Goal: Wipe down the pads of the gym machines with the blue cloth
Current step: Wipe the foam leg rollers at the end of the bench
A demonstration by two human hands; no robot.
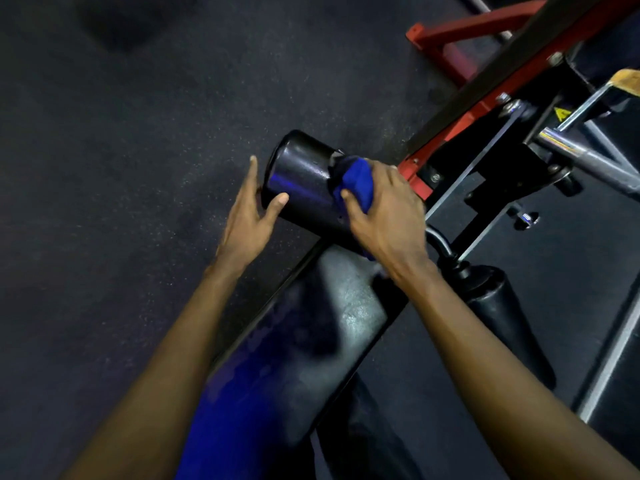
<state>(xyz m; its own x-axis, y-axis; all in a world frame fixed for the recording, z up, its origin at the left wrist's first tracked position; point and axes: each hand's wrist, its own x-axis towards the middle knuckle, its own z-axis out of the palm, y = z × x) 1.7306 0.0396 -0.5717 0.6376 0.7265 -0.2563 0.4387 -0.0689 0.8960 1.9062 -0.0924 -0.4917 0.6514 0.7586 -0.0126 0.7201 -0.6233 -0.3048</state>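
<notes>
the blue cloth [356, 183] is bunched up on the black roller pad [301, 181], at the end of the roller nearest the red frame [464, 123]. the right hand [384, 209] lies over it, fingers curled round the wad and thumb pinching its near edge, so most of the cloth is under the palm and only a blue fold shows ahead of the knuckles. a bit of blue also shows below the wrist.

the cloth looks soft and light. it should crumple to fit the roller's curve, and is best held as a wad under the whole palm. the roller's skin is shiny and probably slick, and the roller may turn on its bar when rubbed.

the left hand [246, 216] is spread at the roller's free end, holding nothing. its thumb rests on the side, and the straight fingers seem to touch the end face, though the dim light leaves that unsure. the long bench pad [311, 327] lies below both arms.
</notes>
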